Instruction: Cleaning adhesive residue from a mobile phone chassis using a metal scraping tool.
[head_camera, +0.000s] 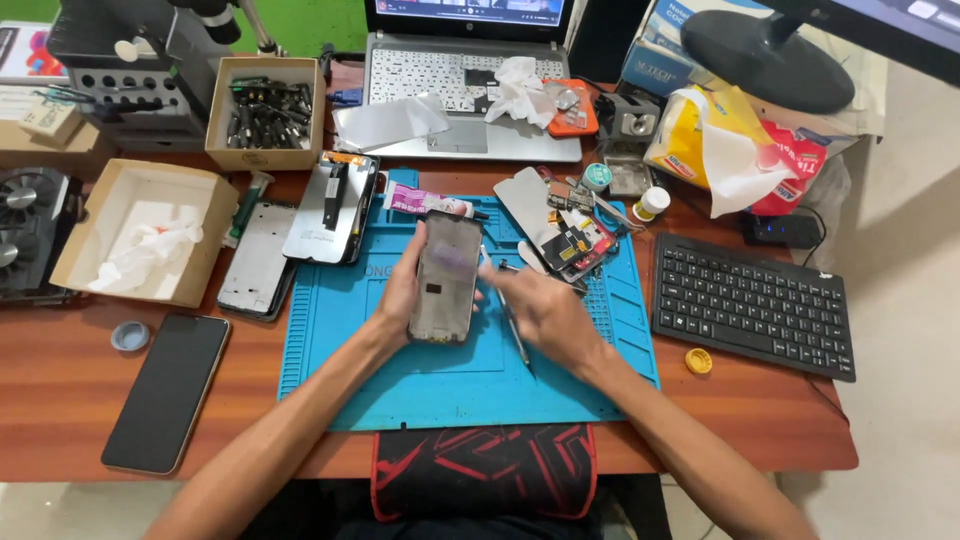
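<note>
Cluttered with repair gear, the wooden desk carries a blue mat at its middle, and over that mat both hands work. Left hand wraps the phone panel along its left long edge, fingers curled behind and thumb near the top corner, so the panel stands tilted up off the mat, its back or inner face toward the camera. Right hand sits just beside the panel's right edge, fingers pinched round a thin metal tool whose tip points down toward the mat; whether the tool touches the panel I cannot tell. By my judgement the panel is light, thin and stiff, yet brittle: glass that will crack if bent or squeezed across its face, and smooth enough to slip. Holding it by the two long edges, as the left hand does, looks safest, with no pressure on the middle. Nearby lie a circuit board, a glue tube, another phone frame and a dark phone.
</note>
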